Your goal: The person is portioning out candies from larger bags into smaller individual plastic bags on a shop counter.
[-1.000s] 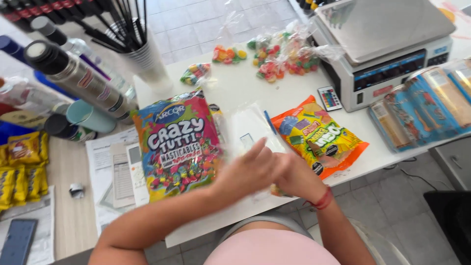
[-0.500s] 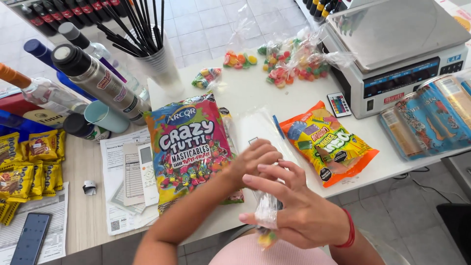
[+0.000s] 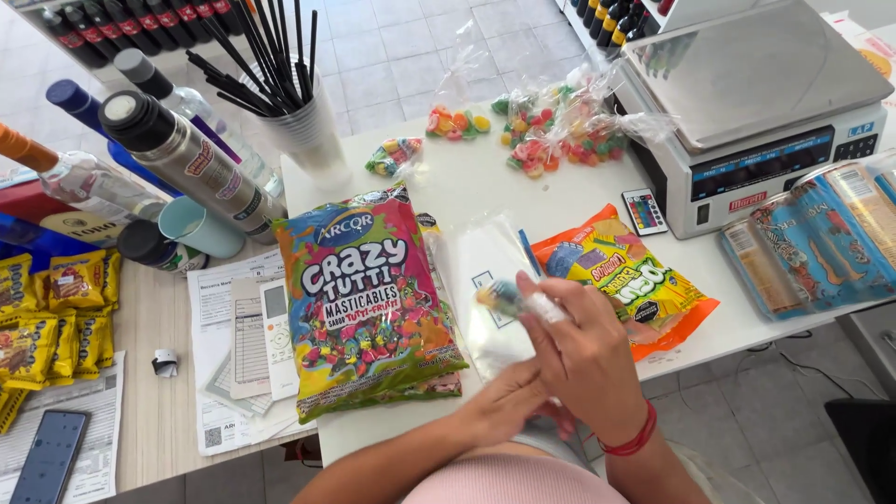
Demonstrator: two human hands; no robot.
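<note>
My right hand (image 3: 583,359) pinches a small clear bag of coloured candies (image 3: 509,299) by its twisted neck, just above the white table (image 3: 439,187). My left hand (image 3: 509,406) sits under it near the table's front edge, fingers curled against the right hand; whether it grips the bag is hidden. A large multicoloured candy bag (image 3: 359,299) lies to the left. An orange candy bag (image 3: 621,275) lies to the right. A flat stack of clear plastic bags (image 3: 481,261) lies between them.
Several small filled candy bags (image 3: 551,131) lie at the table's far side, beside a grey weighing scale (image 3: 756,103). A cup of black straws (image 3: 299,121), bottles (image 3: 182,154), yellow snack packs (image 3: 42,317), papers with a calculator (image 3: 275,322) and a phone (image 3: 51,453) are at the left.
My hands have lifted the small candy bag up from below the table edge. The bag now lies sideways over the clear bags, and the view has shifted slightly.
</note>
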